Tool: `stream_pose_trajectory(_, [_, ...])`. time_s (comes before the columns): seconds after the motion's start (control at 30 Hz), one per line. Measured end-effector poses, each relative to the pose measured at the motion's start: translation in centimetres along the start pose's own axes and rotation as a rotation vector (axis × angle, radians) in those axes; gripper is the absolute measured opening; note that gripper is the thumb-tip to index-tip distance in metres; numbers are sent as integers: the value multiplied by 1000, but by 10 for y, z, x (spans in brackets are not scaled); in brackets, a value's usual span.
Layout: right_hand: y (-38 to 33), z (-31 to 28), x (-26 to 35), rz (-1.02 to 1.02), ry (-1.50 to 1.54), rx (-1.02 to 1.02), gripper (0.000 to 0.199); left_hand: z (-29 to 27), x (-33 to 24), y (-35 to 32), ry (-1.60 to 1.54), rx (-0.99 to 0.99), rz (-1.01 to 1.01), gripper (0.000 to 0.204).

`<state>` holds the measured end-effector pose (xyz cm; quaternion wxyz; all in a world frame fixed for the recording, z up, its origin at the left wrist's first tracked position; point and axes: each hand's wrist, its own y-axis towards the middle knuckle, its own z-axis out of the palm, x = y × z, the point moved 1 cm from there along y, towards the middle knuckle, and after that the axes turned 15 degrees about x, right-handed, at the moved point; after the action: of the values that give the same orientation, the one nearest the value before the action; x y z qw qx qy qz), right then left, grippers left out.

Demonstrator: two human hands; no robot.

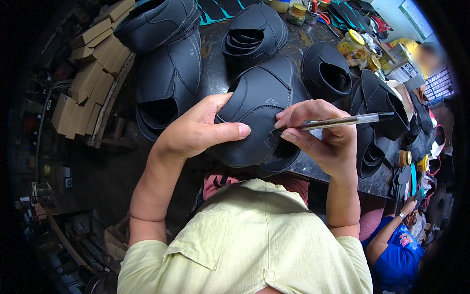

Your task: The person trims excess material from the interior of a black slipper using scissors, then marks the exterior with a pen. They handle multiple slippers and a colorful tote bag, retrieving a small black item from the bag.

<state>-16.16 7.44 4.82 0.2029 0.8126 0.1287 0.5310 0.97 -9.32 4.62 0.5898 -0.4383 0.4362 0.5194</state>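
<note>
My left hand (200, 128) grips a black leather shoe upper (254, 93) by its left side, thumb pressed on top. A pen (338, 121) with a clear barrel and dark end is pinched in my right hand (320, 134). Its tip end is at the lower right of the upper, beside faint light marks on the leather. Whether the tip touches cannot be made out. Another stitched black upper (169, 81) lies to the left of my left hand. Beyond my right hand sits one more upper (327, 73) with its opening showing.
The dark worktable (210, 63) carries several more stacked uppers. Jars (351, 43) and tools stand at its far right. Cardboard boxes (90, 78) are piled at the left. At the lower right sits a person in a blue shirt (399, 255); another person is at the far right.
</note>
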Motion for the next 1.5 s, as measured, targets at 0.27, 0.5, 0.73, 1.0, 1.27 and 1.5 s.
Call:
stream_pose_trajectory(0.27, [-1,0,-2,-11,-159,9,19,4,3,3,22,20,57,43])
stream_pose_trajectory(0.5, [-2,0,4,56,-168,8,17,6,0,4,44,-26,30,53])
stream_pose_trajectory(0.73, [-3,0,7,121,-118,-23,17,8,1,4,31,-9,60,42])
stream_pose_trajectory(1.0, [-2,-2,6,113,-98,-29,16,7,1,5,44,-3,78,41])
stream_pose_trajectory(1.27, [-2,-5,4,95,-103,9,15,6,4,5,36,-12,66,41])
stream_pose_trajectory(1.5, [-4,-3,3,114,3,-52,15,5,2,5,33,-6,87,42])
